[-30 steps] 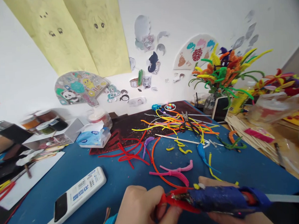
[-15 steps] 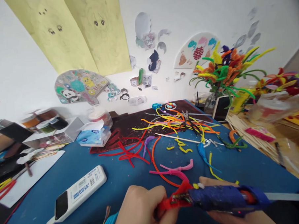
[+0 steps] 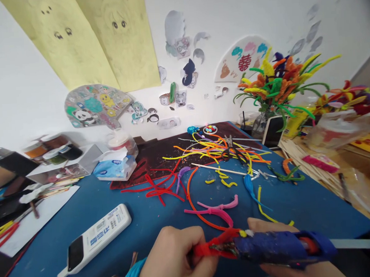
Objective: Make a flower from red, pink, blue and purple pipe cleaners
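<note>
My left hand (image 3: 180, 255) is closed at the bottom middle, pinching a red pipe cleaner piece (image 3: 229, 236) between thumb and fingers. Around the blue hot glue gun (image 3: 269, 248) my right hand (image 3: 304, 270) is wrapped, mostly hidden behind its body. A clear glue stick (image 3: 355, 244) sticks out of the gun's back end. The gun's dark, stained nozzle points left and lies against the red piece, close to my left fingers. Small yellow and white bits (image 3: 244, 233) show beside the nozzle; what they belong to is unclear.
On the blue mat (image 3: 146, 238) lie pink pipe cleaner shapes (image 3: 217, 209), red pipe cleaners (image 3: 163, 192) and a white power bank (image 3: 99, 236). Scissors (image 3: 231, 153) rest among yellow and orange stems. A tissue pack (image 3: 114, 164) sits left; a pipe cleaner bouquet (image 3: 277, 85) stands right.
The red piece and glue gun have shifted slightly against each other, with the nozzle now lower across the red piece. The whole view has moved a little. Both hands keep their hold.
</note>
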`<move>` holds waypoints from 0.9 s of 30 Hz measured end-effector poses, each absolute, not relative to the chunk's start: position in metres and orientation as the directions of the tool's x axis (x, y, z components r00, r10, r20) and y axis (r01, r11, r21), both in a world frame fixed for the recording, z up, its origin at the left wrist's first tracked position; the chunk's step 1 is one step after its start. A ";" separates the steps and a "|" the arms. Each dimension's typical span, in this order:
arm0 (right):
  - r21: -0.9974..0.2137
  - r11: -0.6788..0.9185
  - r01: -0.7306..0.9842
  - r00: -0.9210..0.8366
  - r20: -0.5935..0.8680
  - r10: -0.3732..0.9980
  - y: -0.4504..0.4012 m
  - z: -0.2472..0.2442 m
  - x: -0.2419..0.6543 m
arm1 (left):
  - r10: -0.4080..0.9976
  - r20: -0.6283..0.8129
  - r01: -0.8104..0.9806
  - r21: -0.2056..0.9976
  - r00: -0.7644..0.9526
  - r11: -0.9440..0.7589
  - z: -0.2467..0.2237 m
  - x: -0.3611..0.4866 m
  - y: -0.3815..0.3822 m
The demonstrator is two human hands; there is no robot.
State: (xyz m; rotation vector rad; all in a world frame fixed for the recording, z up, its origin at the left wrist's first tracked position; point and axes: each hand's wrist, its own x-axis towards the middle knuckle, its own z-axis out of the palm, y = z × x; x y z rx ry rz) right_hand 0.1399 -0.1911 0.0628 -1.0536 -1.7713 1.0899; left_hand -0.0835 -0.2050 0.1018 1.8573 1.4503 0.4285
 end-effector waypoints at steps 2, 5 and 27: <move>-0.918 0.300 0.261 -0.389 0.184 0.903 -0.190 0.062 0.144 | 0.935 -0.168 0.691 0.716 0.312 -0.102 0.101 -0.083 -0.205; -0.916 0.299 0.266 -0.416 0.171 0.893 -0.190 0.056 0.149 | 0.936 -0.159 0.686 0.719 0.315 -0.109 0.100 -0.084 -0.205; -0.928 0.177 0.328 -0.299 0.076 0.951 -0.194 0.051 0.154 | 0.883 0.181 0.783 0.410 0.434 -0.468 0.102 -0.089 -0.207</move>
